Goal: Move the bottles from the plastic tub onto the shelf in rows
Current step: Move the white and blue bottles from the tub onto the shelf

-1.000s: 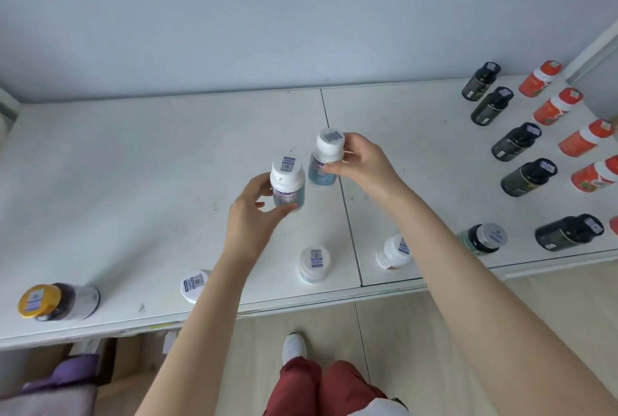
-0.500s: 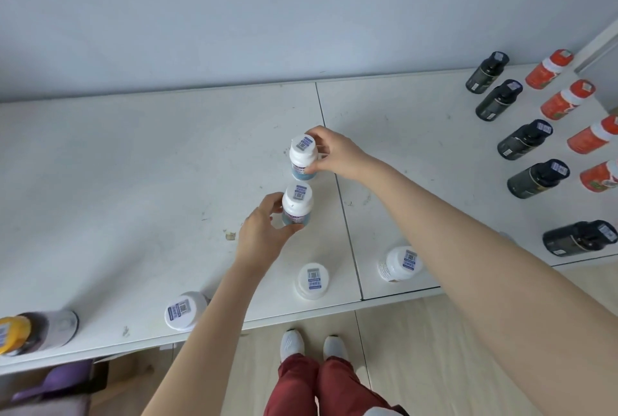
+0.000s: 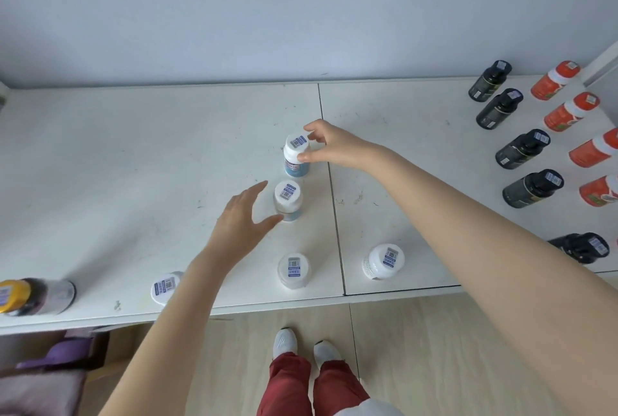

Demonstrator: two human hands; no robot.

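Two white-capped blue bottles stand one behind the other on the white shelf (image 3: 133, 165). My right hand (image 3: 329, 144) pinches the cap of the far bottle (image 3: 296, 158), which rests on the shelf. The near bottle (image 3: 288, 200) stands free, and my left hand (image 3: 242, 225) is spread open just left of it, thumb close to its base. A third white-capped bottle (image 3: 294, 270) stands in front of them in the same column. Two more white-capped bottles (image 3: 383, 262) (image 3: 164, 287) stand near the front edge. The plastic tub is out of view.
Black bottles (image 3: 523, 148) and orange bottles (image 3: 568, 111) stand in rows at the right. A yellow-capped jar (image 3: 33, 295) sits at the front left edge. A seam (image 3: 331, 181) splits the shelf top. Below are the wooden floor and my feet (image 3: 301, 345).
Both hands lowered their bottles onto the shelf, one behind the other. My left hand has let go of the near bottle and opened. My right hand stays on the far bottle's cap.
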